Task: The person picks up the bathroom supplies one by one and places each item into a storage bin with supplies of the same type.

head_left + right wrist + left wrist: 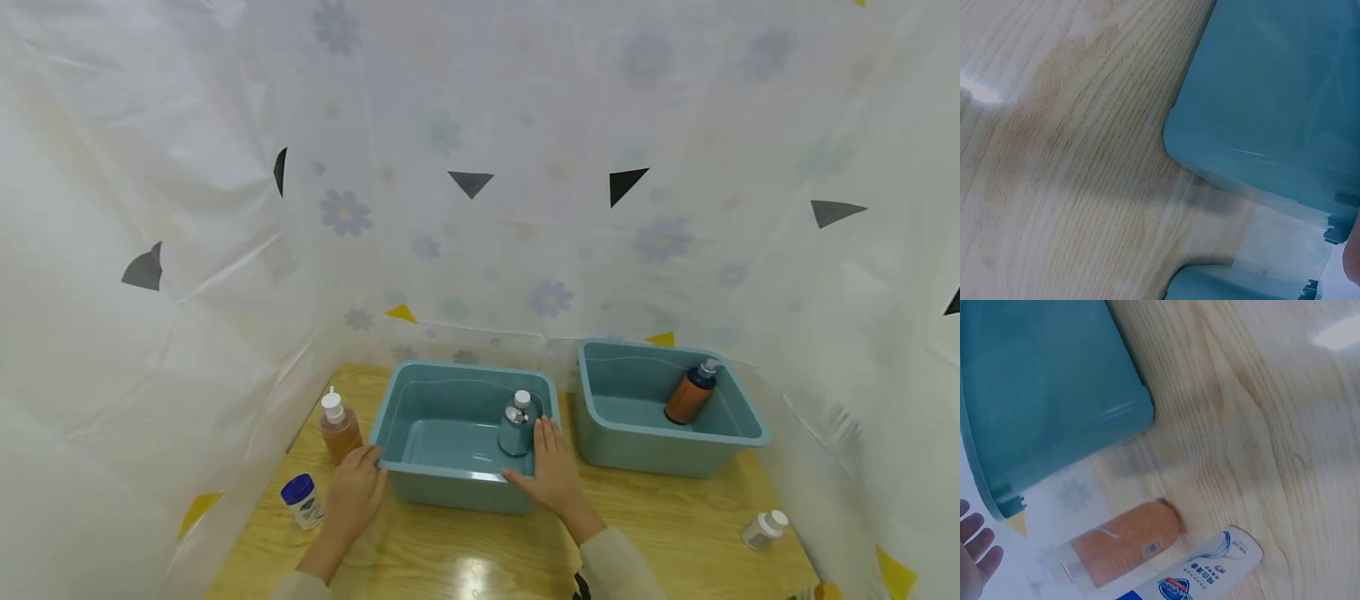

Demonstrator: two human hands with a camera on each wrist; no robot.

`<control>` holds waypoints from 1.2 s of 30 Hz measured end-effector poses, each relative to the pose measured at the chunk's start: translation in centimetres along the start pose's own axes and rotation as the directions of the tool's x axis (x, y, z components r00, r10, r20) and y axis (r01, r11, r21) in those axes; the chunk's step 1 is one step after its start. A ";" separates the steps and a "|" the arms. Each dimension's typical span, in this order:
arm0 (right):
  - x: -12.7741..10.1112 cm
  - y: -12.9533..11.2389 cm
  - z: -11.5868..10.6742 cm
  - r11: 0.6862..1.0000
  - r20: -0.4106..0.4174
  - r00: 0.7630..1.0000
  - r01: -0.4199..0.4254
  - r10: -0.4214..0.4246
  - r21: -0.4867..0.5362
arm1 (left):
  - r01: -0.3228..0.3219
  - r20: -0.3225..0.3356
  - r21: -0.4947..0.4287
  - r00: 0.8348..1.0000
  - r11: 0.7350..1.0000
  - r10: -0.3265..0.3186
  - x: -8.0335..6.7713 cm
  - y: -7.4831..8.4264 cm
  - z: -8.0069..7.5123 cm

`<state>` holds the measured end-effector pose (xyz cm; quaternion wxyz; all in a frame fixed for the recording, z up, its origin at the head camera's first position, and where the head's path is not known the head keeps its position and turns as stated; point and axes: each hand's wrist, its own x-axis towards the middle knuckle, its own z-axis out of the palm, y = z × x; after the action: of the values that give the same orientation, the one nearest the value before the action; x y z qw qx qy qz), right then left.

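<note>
Both hands, left (352, 492) and right (553, 473), rest with straight fingers on the near bin (420, 483), one bottle (517, 423) already inside, others outside.

Soft, even light fills the head view, glare streaking the wooden table (480, 575) at six o'clock, edges bowed by the wide lens; both wrist views are blurred.

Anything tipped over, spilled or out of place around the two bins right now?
No spill shows. The orange bottle leans tilted against the right bin's back wall, and a small white bottle lies on its side on the table. The grey bottle in the left bin stands upright.
</note>
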<state>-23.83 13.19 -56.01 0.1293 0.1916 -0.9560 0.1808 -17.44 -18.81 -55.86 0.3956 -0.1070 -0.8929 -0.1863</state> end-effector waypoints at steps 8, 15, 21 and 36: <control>0.0 -0.3 0.0 1.000 0.010 1.000 -0.002 0.003 -0.025 | 0.081 -0.051 -0.008 0.995 0.997 -0.082 0.1 -1.5 -1.5; -0.1 -0.4 -0.1 0.999 0.024 0.999 -0.033 0.033 -0.003 | 0.109 -0.026 0.027 0.994 0.994 -0.109 -0.3 -3.9 -2.5; -0.1 -0.6 -0.3 0.999 0.015 0.999 -0.038 0.037 0.020 | 0.154 0.033 0.034 0.987 0.987 -0.156 -0.8 -5.1 -3.5; -0.1 -0.2 0.1 1.000 0.004 1.000 -0.016 0.016 0.010 | 0.325 0.230 0.073 0.914 0.943 -0.333 -2.4 -7.3 -4.5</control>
<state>-23.67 13.00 -56.06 0.1250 0.1850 -0.9568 0.1860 -15.28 -27.42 -56.66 0.2500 0.0297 -0.9421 -0.2213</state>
